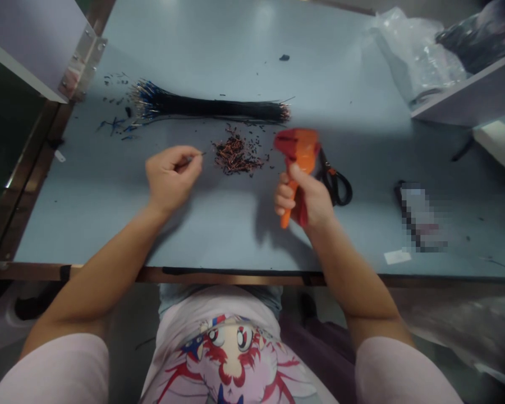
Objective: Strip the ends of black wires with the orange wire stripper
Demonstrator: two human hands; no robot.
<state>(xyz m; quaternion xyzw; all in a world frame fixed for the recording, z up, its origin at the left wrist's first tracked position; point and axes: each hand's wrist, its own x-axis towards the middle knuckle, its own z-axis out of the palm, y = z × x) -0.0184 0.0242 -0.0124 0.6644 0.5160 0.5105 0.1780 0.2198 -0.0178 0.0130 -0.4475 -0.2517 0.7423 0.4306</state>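
My right hand (303, 196) grips an orange and red wire stripper (301, 147) by its handles, with its head raised over the table and turned left. My left hand (172, 174) is closed in a pinch on a thin black wire (203, 153); only a short end of it shows past the fingertips. Between the two hands lies a heap of stripped wire scraps (235, 154), copper and black. Behind them stretches a bundle of black wires (210, 106), with blue and metal terminals at its left end and bare copper at its right end.
A black looped strap (340, 188) lies beside the right hand. Further right are a phone-like, blurred-out object (421, 216) and a white label (398, 257). Clear plastic bags (421, 50) sit behind a panel at back right. Loose blue-ended pieces (115, 124) lie at left.
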